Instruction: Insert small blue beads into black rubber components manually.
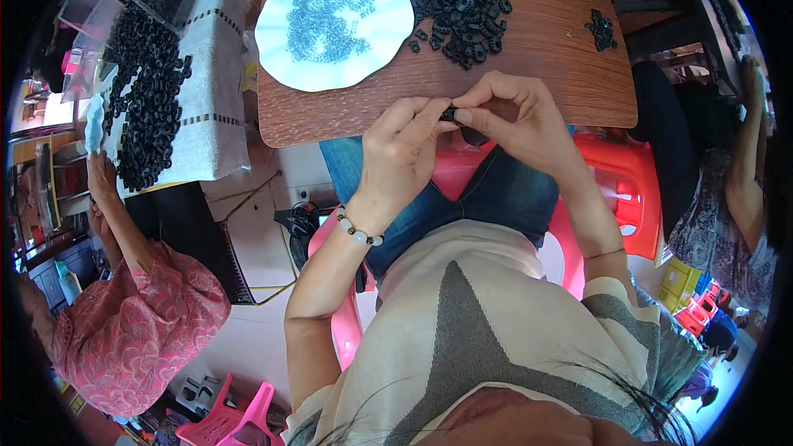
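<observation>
Just over the near edge of the wooden table, my two hands meet at a small black plastic part. My left hand pinches it from the left, thumb and forefinger closed. From the right, my right hand pinches at the same part, its fingertips partly covering it. Beyond my hands lies a heap of small black parts. To its left, a white scalloped plate holds many tiny clear pieces. A smaller group of black parts lies near the table's right side.
At the left, another table with a white cloth bears a large spread of black parts. A person in a pink patterned top works there. Another person is at the right. A red plastic stool stands beside my right arm.
</observation>
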Available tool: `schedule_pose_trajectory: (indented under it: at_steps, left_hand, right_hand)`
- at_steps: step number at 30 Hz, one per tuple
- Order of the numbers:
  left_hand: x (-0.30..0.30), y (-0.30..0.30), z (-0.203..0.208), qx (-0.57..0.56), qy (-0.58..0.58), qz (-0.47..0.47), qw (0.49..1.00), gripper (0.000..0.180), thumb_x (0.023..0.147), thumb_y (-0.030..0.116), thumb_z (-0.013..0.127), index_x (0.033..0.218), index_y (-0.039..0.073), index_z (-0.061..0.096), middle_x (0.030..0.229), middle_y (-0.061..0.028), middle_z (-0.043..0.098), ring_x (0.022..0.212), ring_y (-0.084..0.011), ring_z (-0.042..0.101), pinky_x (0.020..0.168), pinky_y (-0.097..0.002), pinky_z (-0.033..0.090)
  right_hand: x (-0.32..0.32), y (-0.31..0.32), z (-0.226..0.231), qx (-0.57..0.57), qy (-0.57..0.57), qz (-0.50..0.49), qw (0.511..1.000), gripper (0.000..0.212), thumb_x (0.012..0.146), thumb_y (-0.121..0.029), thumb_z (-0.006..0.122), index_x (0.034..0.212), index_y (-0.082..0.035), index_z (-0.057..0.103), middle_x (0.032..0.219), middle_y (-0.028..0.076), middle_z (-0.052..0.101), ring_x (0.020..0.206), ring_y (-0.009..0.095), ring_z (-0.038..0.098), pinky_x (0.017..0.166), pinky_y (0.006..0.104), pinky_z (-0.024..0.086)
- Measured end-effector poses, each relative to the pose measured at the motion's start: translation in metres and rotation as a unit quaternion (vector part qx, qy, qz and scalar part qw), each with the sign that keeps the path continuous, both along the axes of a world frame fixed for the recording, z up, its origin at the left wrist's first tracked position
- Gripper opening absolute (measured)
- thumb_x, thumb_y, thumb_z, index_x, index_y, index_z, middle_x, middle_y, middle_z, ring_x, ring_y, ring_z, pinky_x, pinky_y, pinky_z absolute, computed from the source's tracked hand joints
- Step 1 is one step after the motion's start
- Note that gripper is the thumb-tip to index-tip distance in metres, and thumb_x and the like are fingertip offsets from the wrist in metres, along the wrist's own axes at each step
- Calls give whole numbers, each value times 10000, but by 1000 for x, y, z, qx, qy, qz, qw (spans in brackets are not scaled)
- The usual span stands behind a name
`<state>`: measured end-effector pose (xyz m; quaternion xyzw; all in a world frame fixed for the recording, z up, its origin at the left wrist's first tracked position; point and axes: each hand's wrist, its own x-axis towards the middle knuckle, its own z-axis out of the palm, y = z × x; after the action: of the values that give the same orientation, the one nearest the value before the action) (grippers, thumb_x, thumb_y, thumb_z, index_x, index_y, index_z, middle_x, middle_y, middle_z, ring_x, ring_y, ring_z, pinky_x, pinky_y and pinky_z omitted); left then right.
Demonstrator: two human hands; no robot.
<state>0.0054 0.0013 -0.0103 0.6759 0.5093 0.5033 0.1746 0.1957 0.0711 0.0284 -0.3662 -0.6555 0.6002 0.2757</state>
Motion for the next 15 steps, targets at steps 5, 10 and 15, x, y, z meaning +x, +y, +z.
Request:
schedule_pose_trajectory:
  at_steps: [5,10,15]
  left_hand:
    - [-2,2,9,7,-42,-33,999,311,845,-142,681,1132,-28,725,1012,-159,712,841,-248,739,709,-318,627]
    - [-1,1,11,-21,-81,-30,996,322,827,-123,731,1128,-10,750,989,-142,722,816,-243,737,699,-309,626]
    - [-1,1,12,4,-64,-24,998,380,775,-102,770,1130,34,772,974,-127,712,820,-241,704,680,-330,581]
  right_hand:
    - [10,12,5,-151,55,32,987,208,915,-82,787,1090,9,721,946,42,739,855,96,695,767,238,572]
    - [14,12,1,-157,52,37,986,318,917,-168,800,1167,4,706,984,49,743,865,107,698,790,244,568]
    - [14,7,-9,-147,59,55,986,410,1009,-338,696,1280,-31,682,1036,56,739,809,70,660,647,211,520]
